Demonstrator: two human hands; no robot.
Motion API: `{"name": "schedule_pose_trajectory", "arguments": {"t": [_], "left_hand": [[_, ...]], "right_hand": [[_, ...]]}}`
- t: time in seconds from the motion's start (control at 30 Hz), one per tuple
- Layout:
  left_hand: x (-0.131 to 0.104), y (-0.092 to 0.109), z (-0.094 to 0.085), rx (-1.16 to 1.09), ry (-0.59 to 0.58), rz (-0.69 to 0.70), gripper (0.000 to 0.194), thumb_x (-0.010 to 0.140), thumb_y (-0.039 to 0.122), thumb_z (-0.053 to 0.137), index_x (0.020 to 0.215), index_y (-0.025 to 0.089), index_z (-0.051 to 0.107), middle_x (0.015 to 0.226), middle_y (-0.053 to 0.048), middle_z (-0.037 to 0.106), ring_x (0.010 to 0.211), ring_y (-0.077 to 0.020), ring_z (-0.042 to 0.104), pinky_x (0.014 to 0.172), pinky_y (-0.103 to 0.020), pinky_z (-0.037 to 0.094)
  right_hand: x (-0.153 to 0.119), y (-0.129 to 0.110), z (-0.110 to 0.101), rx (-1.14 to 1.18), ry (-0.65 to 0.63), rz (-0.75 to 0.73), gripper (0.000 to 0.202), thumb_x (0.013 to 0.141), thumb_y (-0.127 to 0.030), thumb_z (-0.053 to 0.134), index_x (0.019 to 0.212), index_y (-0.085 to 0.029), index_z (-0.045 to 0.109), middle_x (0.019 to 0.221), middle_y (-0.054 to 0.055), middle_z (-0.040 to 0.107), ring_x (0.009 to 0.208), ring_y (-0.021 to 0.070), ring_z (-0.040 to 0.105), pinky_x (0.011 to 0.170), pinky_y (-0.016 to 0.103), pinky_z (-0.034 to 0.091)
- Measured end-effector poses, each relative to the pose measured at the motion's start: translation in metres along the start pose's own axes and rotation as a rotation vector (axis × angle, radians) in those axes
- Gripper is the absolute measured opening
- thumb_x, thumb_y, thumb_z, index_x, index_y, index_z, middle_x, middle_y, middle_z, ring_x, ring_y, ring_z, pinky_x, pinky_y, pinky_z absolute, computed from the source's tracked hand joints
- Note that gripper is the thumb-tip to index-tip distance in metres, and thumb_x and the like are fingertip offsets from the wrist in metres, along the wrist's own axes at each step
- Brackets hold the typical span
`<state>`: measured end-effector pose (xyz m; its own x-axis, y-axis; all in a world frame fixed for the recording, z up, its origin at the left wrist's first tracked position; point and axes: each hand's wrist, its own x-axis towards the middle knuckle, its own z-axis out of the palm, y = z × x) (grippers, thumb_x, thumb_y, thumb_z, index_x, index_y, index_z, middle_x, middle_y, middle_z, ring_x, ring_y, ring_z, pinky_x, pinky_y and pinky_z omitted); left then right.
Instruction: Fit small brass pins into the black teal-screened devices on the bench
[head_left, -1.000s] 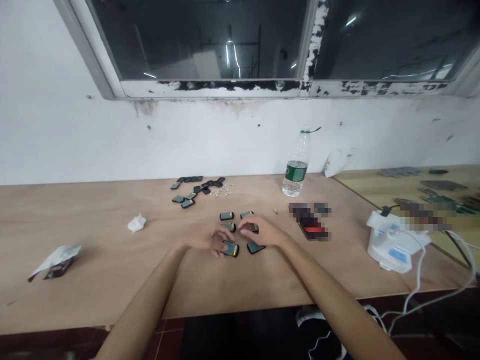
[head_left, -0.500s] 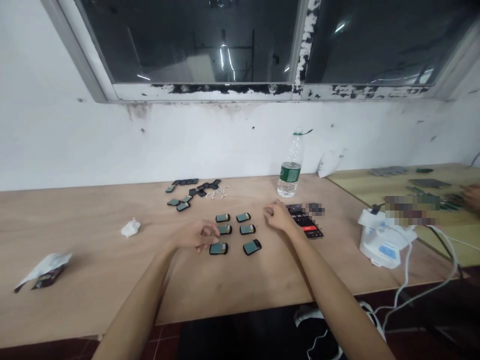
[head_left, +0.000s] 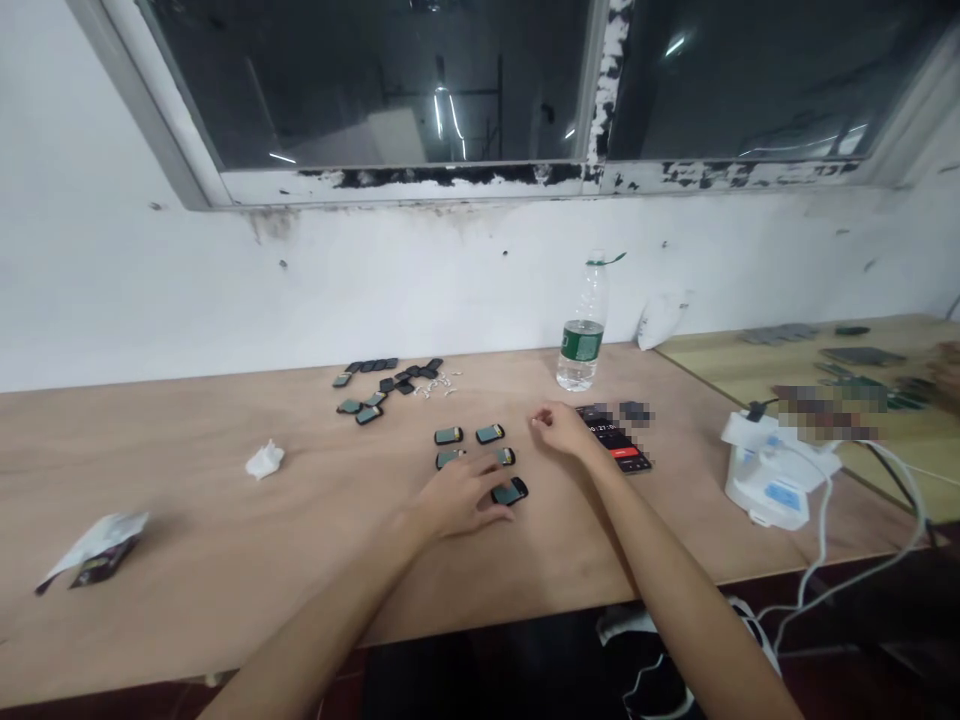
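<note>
My left hand (head_left: 463, 495) reaches across the front of two columns of small black devices with grey-green screens. Its thumb and fingers are apart, around the left end of the front right device (head_left: 511, 491). Behind it lie the back left device (head_left: 448, 436) and the back right device (head_left: 490, 433). Parts of the middle left device (head_left: 448, 459) and middle right device (head_left: 507, 457) show past my fingers; the front left one is hidden. My right hand (head_left: 561, 428) rests on the table beside a phone (head_left: 616, 440), its fingers curled together; what they hold, if anything, cannot be made out.
More black devices (head_left: 405, 380) lie loosely grouped near the wall, beside small white pieces (head_left: 436, 386). A water bottle (head_left: 580, 350) stands behind. Crumpled tissue (head_left: 265, 459) and a wrapper (head_left: 101, 550) lie left. A white appliance (head_left: 776, 475) with cables stands right.
My left hand has moved right, from the front left device to the front right one, and now covers the former. My right hand stays nearly in place. The view has shifted slightly.
</note>
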<state>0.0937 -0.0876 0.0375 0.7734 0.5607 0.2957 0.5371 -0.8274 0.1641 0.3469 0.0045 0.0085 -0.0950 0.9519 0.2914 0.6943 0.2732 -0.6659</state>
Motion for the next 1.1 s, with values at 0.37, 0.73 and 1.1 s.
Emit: {"name": "schedule_pose_trajectory", "arguments": {"t": [0.37,0.73,1.1], "left_hand": [[0.002,-0.007,0.015,-0.219,0.154,-0.14,0.004,0.078,0.022,0.076,0.081,0.024,0.077,0.096,-0.002,0.076,0.087,-0.0203,0.072,0.081,-0.028,0.057],[-0.006,-0.034,-0.001,-0.181,0.53,-0.094,0.006,0.075,0.017,0.075,0.079,0.021,0.076,0.097,-0.005,0.074,0.086,-0.0195,0.072,0.079,-0.03,0.06],[-0.008,-0.042,0.003,-0.119,0.573,-0.018,0.008,0.076,0.015,0.076,0.081,0.022,0.076,0.097,-0.005,0.073,0.086,-0.0185,0.071,0.078,-0.029,0.061]], "right_hand": [[-0.009,-0.033,-0.008,0.445,-0.141,-0.12,0.02,0.081,-0.035,0.072,0.091,-0.017,0.071,0.093,0.007,0.076,0.085,0.0204,0.07,0.081,0.033,0.054],[-0.027,-0.065,0.011,0.663,-0.233,-0.168,0.037,0.075,-0.051,0.08,0.087,-0.017,0.071,0.085,0.005,0.074,0.079,0.0186,0.067,0.075,0.032,0.053],[-0.036,-0.077,0.027,0.581,-0.074,-0.241,0.029,0.084,-0.048,0.072,0.086,-0.019,0.07,0.079,0.003,0.07,0.07,0.0162,0.059,0.064,0.029,0.047]]}}
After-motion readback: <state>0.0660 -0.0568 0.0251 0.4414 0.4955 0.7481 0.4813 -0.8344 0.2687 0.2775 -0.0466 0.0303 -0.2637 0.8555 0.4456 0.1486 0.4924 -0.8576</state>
